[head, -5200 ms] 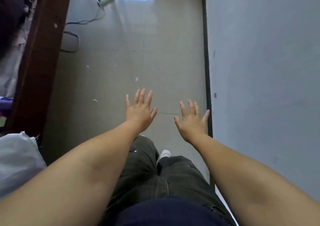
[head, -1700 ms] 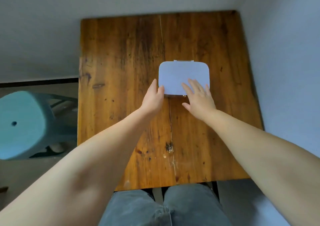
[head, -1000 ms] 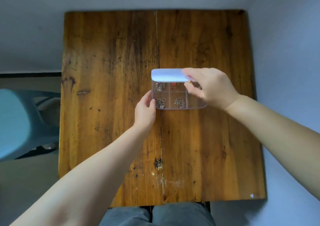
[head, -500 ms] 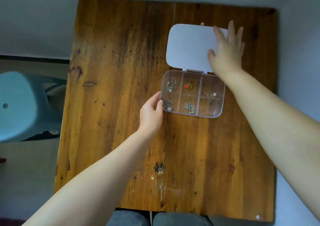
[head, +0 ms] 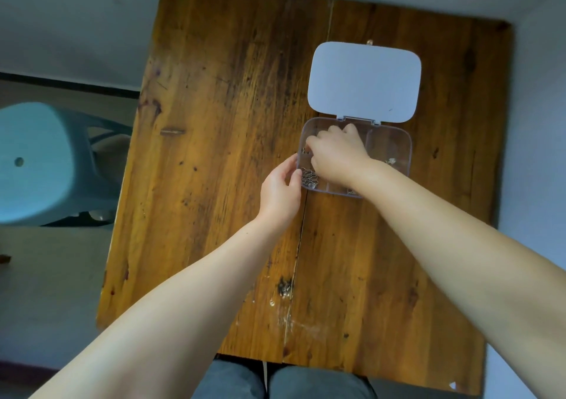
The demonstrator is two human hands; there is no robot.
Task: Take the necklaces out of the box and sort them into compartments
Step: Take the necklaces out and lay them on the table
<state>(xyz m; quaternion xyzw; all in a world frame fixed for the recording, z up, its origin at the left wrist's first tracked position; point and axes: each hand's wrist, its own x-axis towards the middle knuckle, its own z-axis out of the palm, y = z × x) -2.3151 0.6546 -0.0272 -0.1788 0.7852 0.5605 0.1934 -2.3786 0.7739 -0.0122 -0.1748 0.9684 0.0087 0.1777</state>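
A clear plastic compartment box (head: 395,141) lies open on the wooden table (head: 214,123), its white lid (head: 364,81) folded flat behind it. My left hand (head: 280,190) pinches the box's left edge. My right hand (head: 337,156) reaches into the box, fingertips curled down into the far-left compartment and hiding what is there. A silver necklace (head: 307,178) lies bunched in the near-left compartment. Another small necklace (head: 390,161) shows in the right part of the box. My right hand and wrist cover the middle compartments.
A light blue plastic stool (head: 39,165) stands on the floor to the left of the table. Grey walls run along the far and right sides. My knees sit under the table's near edge.
My right hand has left the lid, which now lies flat open, and has come down into the box's far-left compartment. My left hand still holds the box's left edge.
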